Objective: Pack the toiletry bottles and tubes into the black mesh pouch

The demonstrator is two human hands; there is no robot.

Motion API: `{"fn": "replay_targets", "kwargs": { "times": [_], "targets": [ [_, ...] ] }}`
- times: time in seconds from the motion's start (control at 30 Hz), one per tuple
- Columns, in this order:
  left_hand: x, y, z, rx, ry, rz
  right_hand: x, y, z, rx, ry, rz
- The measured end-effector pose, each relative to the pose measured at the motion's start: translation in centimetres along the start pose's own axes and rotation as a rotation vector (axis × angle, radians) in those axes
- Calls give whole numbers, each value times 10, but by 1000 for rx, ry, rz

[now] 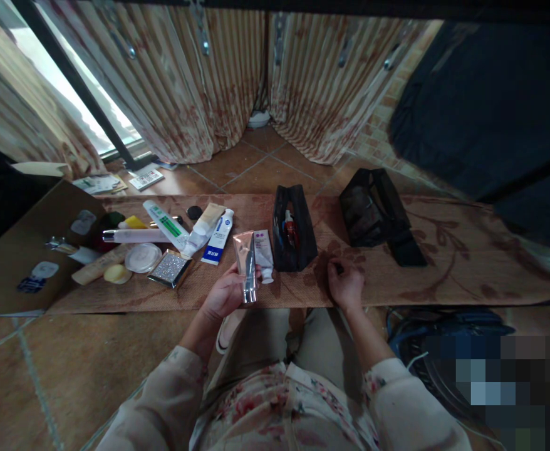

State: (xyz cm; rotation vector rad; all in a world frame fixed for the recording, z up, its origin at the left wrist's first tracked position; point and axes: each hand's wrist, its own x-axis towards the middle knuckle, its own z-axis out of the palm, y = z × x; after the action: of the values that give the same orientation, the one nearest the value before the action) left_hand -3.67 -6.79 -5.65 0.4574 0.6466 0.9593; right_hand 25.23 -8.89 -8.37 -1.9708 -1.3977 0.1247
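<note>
My left hand (228, 291) grips a shiny rose-gold squeeze tube (244, 260) with a silver cap pointing down toward me. Just right of it lies a pale grey tube (264, 254) with a white cap, close to my fingertips. A narrow black pouch (307, 247) stands unzipped beyond that, with a small red-and-white bottle (289, 227) inside. Near the table's front edge rests my right hand (347, 283), its fingers curled and no object visible in them. Left of my left hand are a blue-and-white tube (218, 237) and a beige tube (209, 219).
A black mesh bag (364, 210) with its flap open sits at the right on the brown table cloth (467, 250). A glittery compact (170, 268), a round clear-lidded jar (142, 257) and a green-striped tube (166, 224) lie left, by a cardboard box (31, 244).
</note>
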Motion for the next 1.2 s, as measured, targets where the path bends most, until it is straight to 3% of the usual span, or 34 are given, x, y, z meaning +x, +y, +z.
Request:
{"fn": "replay_targets", "kwargs": {
  "times": [1.2],
  "targets": [
    [0, 0, 0, 1, 1, 0, 0, -1, -1, 7, 2, 10]
  ]
}}
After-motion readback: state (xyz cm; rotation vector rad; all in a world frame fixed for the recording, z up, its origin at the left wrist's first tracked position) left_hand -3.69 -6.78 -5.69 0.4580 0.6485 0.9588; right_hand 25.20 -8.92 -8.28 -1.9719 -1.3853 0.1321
